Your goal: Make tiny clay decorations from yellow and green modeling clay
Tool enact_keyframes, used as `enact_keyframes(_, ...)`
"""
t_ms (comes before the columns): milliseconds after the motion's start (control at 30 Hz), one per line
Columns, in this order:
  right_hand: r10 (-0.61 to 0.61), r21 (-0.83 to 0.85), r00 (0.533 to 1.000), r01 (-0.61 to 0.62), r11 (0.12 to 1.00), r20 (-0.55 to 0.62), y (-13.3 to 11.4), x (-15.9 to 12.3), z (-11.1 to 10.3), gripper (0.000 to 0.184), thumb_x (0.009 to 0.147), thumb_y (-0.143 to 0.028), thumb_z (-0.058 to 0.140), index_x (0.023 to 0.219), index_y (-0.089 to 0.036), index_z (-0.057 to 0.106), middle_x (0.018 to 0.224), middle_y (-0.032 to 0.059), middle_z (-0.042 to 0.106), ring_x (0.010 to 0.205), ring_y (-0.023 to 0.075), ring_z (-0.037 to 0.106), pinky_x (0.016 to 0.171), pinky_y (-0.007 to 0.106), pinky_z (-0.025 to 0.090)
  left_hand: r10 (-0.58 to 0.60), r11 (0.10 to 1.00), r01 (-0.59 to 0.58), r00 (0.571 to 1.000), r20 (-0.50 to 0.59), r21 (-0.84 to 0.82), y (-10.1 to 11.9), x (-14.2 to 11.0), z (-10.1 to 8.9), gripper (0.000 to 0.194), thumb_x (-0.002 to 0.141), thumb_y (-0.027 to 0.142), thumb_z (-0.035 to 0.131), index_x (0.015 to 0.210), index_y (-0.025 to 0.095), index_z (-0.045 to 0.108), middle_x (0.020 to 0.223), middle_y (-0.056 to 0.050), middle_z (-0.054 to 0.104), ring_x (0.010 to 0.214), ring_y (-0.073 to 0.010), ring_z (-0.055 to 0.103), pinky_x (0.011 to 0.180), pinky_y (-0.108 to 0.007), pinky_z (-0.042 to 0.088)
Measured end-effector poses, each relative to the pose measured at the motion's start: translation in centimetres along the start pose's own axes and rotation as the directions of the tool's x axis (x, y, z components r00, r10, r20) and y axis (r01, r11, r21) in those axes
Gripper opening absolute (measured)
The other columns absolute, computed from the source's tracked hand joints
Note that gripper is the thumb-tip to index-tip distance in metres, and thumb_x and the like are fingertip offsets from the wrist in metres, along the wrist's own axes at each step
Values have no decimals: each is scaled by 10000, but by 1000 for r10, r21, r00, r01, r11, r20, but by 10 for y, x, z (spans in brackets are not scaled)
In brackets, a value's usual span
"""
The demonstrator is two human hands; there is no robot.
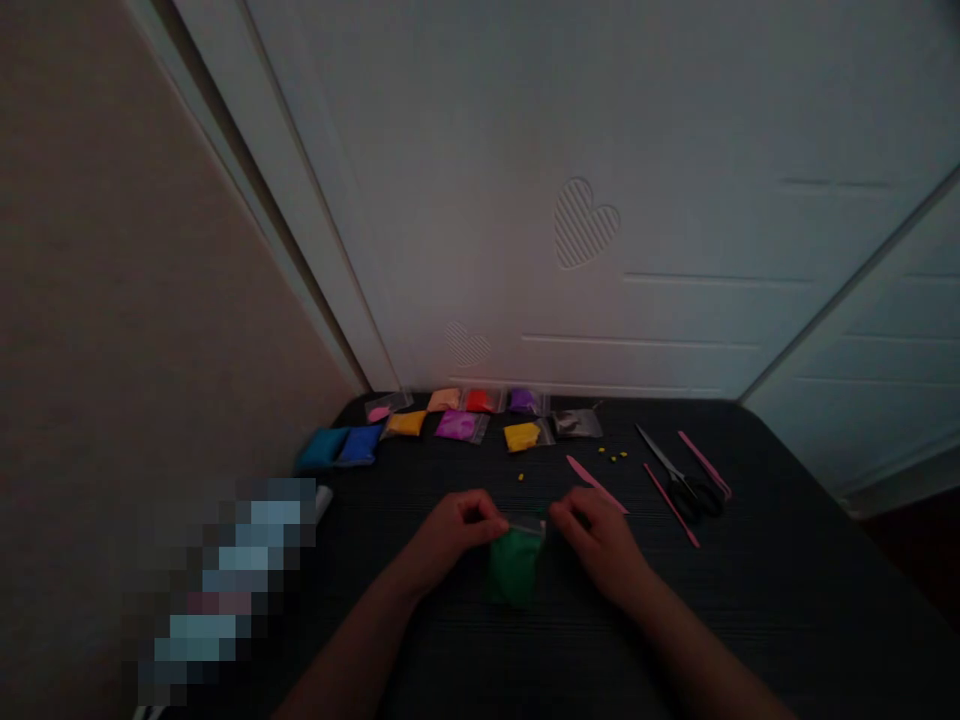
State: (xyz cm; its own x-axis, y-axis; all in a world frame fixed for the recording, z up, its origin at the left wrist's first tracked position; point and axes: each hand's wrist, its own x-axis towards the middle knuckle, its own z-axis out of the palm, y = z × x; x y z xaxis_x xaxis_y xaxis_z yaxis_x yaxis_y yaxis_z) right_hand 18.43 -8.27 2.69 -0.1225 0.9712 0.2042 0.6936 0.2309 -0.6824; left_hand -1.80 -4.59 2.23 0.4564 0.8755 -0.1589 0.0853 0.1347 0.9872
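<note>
A small clear bag of green clay (514, 566) is held upright over the dark table (750, 600), between both hands. My left hand (454, 532) pinches the bag's top left corner with fingers closed. My right hand (598, 536) pinches the top right corner, fingers closed too. The bag's clear top strip stretches between the two pinches.
Several small bags of coloured clay lie in rows at the table's far edge: blue (345, 446), orange (406, 423), magenta (459, 426), yellow (523, 436), red (481, 400), purple (524, 401). Scissors (679, 478) and pink sculpting sticks (703, 464) lie to the right. Tiny yellow bits (613, 455) dot the table.
</note>
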Motion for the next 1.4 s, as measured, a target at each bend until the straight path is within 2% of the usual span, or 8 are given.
enact_keyframes(100, 18, -10, 999, -18, 1000, -38, 6, 4, -3, 282, 858, -337, 317, 745, -184, 526, 718, 4, 550, 684, 117, 510, 627, 244, 390, -47, 976, 10, 985, -164, -217, -1, 4, -6, 168, 683, 282, 610, 635, 147, 523, 585, 43, 520, 545, -84, 474, 533, -208, 362)
enact_keyframes(200, -7, -41, 1000, 6, 999, -4, 10, 6, 3, 199, 822, -311, 410, 780, -199, 569, 767, 9, 568, 738, 130, 529, 678, 255, 402, -91, 910, -59, 937, -338, -411, -5, 10, -17, 163, 682, 283, 615, 664, 144, 531, 606, 37, 536, 567, -90, 509, 548, -215, 393)
enact_keyframes(400, -34, -116, 997, 42, 992, 65, 15, 7, 19, 225, 773, -308, 498, 960, -224, 591, 883, 42, 581, 842, 167, 524, 765, 292, 384, -110, 862, -196, 828, -550, -467, -15, 18, -38, 130, 690, 271, 610, 737, 167, 549, 697, 40, 566, 646, -74, 545, 614, -200, 437)
enact_keyframes(567, -43, -126, 997, 52, 991, 71, 15, 9, 22, 189, 806, -265, 443, 817, -198, 619, 830, 45, 582, 805, 162, 523, 747, 279, 378, -125, 856, -219, 791, -599, -467, -22, 22, -41, 115, 683, 244, 606, 734, 151, 562, 719, -5, 593, 656, -106, 574, 599, -230, 467)
enact_keyframes(833, 35, 36, 999, -35, 999, 0, 22, 10, 19, 182, 816, -246, 384, 851, -188, 553, 826, 29, 593, 774, 144, 543, 710, 261, 409, -40, 948, -187, 734, -678, -259, -29, 25, -49, 230, 612, 307, 659, 745, 136, 580, 680, -13, 597, 588, -109, 567, 558, -236, 475)
enact_keyframes(1067, 89, 204, 995, -76, 976, -54, 26, 6, 14, 179, 743, -297, 495, 870, -189, 559, 748, 7, 582, 687, 142, 550, 636, 261, 435, 65, 983, -172, 663, -746, -67, -35, 28, -55, 249, 660, 364, 587, 747, 133, 551, 703, -19, 580, 642, -139, 589, 638, -298, 490)
enact_keyframes(1300, 111, 361, 993, -85, 929, -50, 29, 11, 21, 285, 821, -317, 352, 984, -175, 537, 845, 36, 623, 742, 135, 596, 699, 273, 462, 213, 974, -30, 450, -867, 223, -40, 24, -64, 287, 686, 377, 538, 886, 172, 521, 873, -38, 553, 857, -207, 533, 810, -391, 396)
enact_keyframes(1400, 122, 385, 991, -93, 918, -50, 32, 12, 24, 292, 827, -328, 336, 999, -171, 513, 816, 32, 614, 693, 127, 592, 653, 266, 465, 273, 948, 39, 407, -872, 315, -40, 24, -65, 293, 703, 347, 515, 934, 167, 503, 942, -58, 527, 908, -220, 505, 823, -388, 382)
